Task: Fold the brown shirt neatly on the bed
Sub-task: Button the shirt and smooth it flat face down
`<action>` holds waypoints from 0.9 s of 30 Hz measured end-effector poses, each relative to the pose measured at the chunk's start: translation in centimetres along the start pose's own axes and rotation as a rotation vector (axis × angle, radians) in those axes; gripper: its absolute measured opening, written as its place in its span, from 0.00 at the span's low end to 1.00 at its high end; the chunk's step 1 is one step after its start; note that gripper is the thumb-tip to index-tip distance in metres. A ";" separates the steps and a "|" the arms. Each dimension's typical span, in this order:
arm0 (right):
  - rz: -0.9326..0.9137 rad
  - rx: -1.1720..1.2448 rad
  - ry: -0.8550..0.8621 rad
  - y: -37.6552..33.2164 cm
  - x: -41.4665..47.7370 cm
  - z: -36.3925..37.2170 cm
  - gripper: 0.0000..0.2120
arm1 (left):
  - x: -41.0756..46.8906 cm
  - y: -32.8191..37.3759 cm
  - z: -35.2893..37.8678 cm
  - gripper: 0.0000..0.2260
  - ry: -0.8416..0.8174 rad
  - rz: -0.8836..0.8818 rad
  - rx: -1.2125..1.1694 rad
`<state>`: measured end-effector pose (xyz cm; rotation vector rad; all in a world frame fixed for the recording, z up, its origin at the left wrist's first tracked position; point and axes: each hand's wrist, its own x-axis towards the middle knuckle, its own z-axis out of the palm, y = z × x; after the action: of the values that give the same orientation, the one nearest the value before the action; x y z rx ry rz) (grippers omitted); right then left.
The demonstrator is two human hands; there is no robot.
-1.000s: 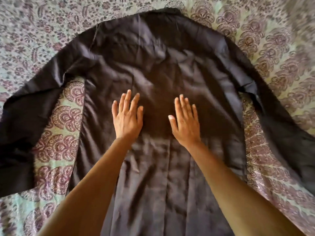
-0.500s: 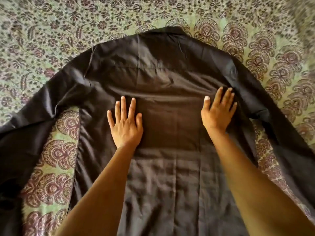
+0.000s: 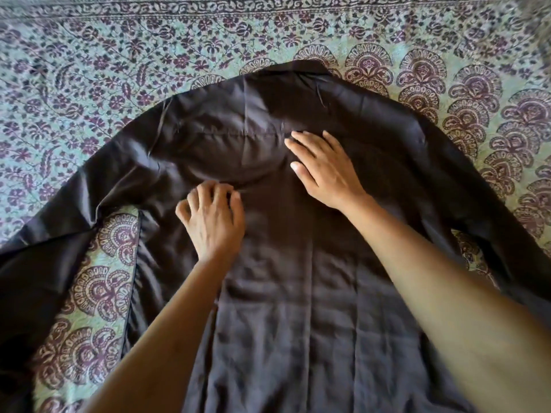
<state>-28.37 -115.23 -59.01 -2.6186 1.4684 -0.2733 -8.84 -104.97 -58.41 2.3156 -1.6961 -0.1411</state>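
Note:
The brown shirt (image 3: 298, 293) lies spread back-up on the bed, collar at the far end, both sleeves stretched out to the sides. My left hand (image 3: 211, 219) rests on the upper back left of centre, its fingers bent with the tips on the cloth where a small crease bunches; whether it pinches the cloth I cannot tell. Just below the yoke seam, my right hand (image 3: 322, 168) lies flat with straight fingers pointing left and presses the fabric. The shirt's hem is out of view below the frame.
The bed is covered by a green sheet with a purple floral and paisley print (image 3: 119, 70), which shows all around the shirt and in the gaps between sleeves and body (image 3: 98, 278).
My right hand slid from the shirt's right side to the upper middle, fingers now pointing left. My left hand's fingers went from flat to bent. The view shifted toward the collar.

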 end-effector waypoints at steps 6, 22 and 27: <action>0.035 0.087 0.326 2.1 2.3 -0.5 0.18 | 14.0 2.4 1.2 0.18 -0.146 0.109 -0.066; 0.263 -0.029 -0.049 11.2 5.2 0.3 0.35 | 19.5 0.5 3.4 0.24 -0.198 0.153 0.161; 0.143 -0.015 0.007 8.6 6.3 0.8 0.30 | 18.6 7.6 3.4 0.23 -0.185 0.385 -0.043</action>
<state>-32.12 -125.06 -60.87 -2.5102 1.6564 -0.2579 -10.81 -125.26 -58.17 1.9507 -2.1702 -0.3175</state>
